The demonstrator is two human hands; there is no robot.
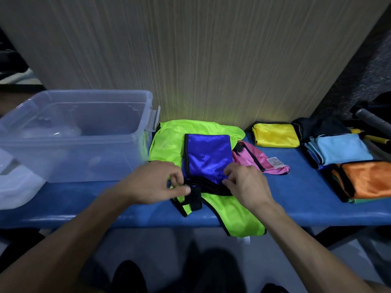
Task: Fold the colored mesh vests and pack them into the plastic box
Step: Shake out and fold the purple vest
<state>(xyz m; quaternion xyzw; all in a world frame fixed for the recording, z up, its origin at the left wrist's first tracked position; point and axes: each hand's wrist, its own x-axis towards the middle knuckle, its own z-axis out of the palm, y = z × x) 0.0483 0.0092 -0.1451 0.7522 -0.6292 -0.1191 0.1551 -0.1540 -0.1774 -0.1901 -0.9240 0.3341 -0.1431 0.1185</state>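
Observation:
A folded blue vest (208, 157) with black trim lies on top of a spread neon-green vest (169, 142) in the middle of the blue bench. My left hand (152, 182) pinches the blue vest's near-left black edge. My right hand (245, 182) pinches its near-right corner. A clear plastic box (74, 132) stands open on the bench to the left, with no vest visible inside. A pink vest (257, 158) lies crumpled just right of the blue one.
Folded vests sit at the right: yellow (275, 135), light blue (340, 148), orange (366, 178) and a dark one (317, 125). The box lid (14, 182) lies at the far left. A wood-grain wall (211, 60) backs the bench (296, 197). Part of the green vest hangs over the front edge.

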